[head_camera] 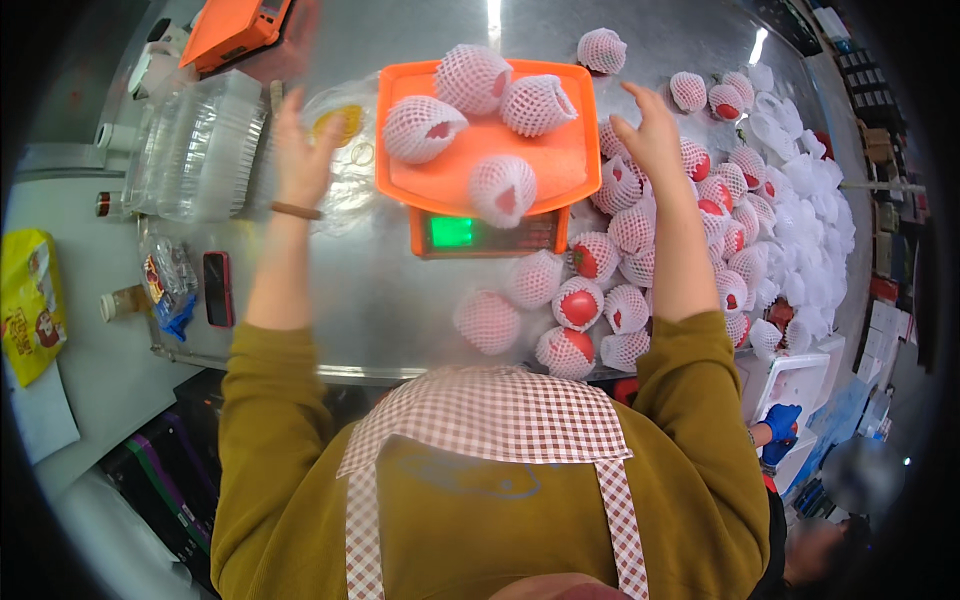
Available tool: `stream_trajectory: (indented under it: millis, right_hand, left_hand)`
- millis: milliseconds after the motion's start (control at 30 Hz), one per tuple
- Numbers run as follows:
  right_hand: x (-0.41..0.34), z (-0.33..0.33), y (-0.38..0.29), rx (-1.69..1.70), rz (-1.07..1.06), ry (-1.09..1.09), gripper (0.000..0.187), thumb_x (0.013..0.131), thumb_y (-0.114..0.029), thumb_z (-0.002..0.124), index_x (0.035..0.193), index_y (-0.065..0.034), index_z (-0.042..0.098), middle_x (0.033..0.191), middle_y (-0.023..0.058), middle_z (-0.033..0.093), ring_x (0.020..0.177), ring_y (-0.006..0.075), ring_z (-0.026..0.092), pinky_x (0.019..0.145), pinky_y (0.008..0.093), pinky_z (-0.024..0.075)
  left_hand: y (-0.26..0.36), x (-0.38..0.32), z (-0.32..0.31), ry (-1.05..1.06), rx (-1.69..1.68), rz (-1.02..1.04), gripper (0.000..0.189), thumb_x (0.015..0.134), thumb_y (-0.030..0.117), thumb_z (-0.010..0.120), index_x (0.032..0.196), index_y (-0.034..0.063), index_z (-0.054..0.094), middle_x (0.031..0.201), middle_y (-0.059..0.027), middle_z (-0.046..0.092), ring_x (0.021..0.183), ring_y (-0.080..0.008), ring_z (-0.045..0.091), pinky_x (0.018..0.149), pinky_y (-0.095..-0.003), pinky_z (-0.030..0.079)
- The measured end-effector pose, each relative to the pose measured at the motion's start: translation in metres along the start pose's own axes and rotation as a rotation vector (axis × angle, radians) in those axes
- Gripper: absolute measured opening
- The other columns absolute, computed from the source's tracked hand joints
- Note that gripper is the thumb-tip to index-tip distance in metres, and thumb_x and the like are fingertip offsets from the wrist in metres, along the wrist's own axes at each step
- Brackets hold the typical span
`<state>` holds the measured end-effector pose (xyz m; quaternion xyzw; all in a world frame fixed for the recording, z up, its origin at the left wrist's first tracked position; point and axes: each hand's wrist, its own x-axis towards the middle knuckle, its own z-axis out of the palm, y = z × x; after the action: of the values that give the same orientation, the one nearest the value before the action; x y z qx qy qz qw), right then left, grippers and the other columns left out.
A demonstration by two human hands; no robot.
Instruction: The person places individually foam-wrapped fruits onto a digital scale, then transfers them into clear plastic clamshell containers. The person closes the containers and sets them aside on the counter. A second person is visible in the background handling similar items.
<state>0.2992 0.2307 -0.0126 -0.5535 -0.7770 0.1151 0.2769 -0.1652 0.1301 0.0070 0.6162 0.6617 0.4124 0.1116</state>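
Observation:
An orange digital scale (559, 184) with a lit green display stands on the metal table. Several fruits in white foam nets (424, 131) lie on its pan; one, blurred, is at the pan's front edge. My left hand (304, 150), blurred by motion, is raised left of the scale, empty, fingers apart, near a yellow roll (341, 124) and clear plastic film (352, 202). My right hand (645, 131) is right of the pan, empty, with thumb and fingers spread. Beneath and beside my right forearm lie many netted red fruits (577, 309), which look like tomatoes.
Clear plastic boxes (195, 150) are stacked at left, with a phone (217, 289) nearer me. A second orange scale (232, 34) stands at the back left. Empty foam nets (810, 225) are heaped at right. At lower right, a co-worker's blue-gloved hands (781, 431) are beside white foam boxes (795, 382).

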Motion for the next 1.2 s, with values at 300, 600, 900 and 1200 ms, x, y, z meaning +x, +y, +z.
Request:
stream_trajectory:
  millis: [300, 600, 900, 1200]
  right_hand:
    - [0.008, 0.023, 0.033, -0.068, 0.317, -0.311, 0.074, 0.071, -0.025, 0.080, 0.137, -0.0062, 0.052, 0.121, 0.0192, 0.064, 0.107, 0.0326, 0.065, 0.093, 0.0384, 0.0525]
    - [-0.061, 0.020, -0.105, 0.643, 0.201, 0.035, 0.063, 0.085, -0.020, 0.072, 0.139, -0.0015, 0.048, 0.124, 0.0185, 0.062, 0.114, 0.0277, 0.062, 0.098, 0.0374, 0.0483]
    - [-0.100, -0.041, 0.009, -0.085, 0.146, 0.400, 0.056, 0.080, -0.022, 0.077, 0.129, -0.0013, 0.059, 0.129, 0.0203, 0.059, 0.122, 0.0382, 0.053, 0.107, 0.0450, 0.0391]
    - [-0.133, -0.083, 0.100, -0.215, 0.500, 0.126, 0.061, 0.074, -0.045, 0.078, 0.117, -0.0031, 0.068, 0.121, 0.0210, 0.064, 0.111, 0.0359, 0.061, 0.098, 0.0414, 0.0469]
  left_hand:
    - [-0.153, 0.053, -0.158, 0.008, 0.956, -0.181, 0.066, 0.085, 0.041, 0.072, 0.132, -0.0025, 0.054, 0.127, -0.0221, 0.061, 0.117, -0.0372, 0.057, 0.101, -0.0431, 0.044]
    - [-0.259, 0.030, -0.187, -0.135, 0.424, -0.425, 0.038, 0.092, 0.034, 0.067, 0.110, 0.0009, 0.071, 0.094, -0.0106, 0.073, 0.086, -0.0191, 0.068, 0.080, -0.0326, 0.051]
    - [-0.235, 0.039, -0.219, -0.198, 0.390, -0.497, 0.036, 0.094, 0.033, 0.065, 0.100, -0.0012, 0.072, 0.086, -0.0064, 0.071, 0.073, -0.0142, 0.063, 0.072, -0.0298, 0.050]
    - [-0.181, 0.024, -0.199, -0.231, 0.576, -0.398, 0.033, 0.090, 0.030, 0.064, 0.105, 0.0024, 0.071, 0.097, -0.0172, 0.072, 0.094, -0.0321, 0.069, 0.083, -0.0392, 0.052]
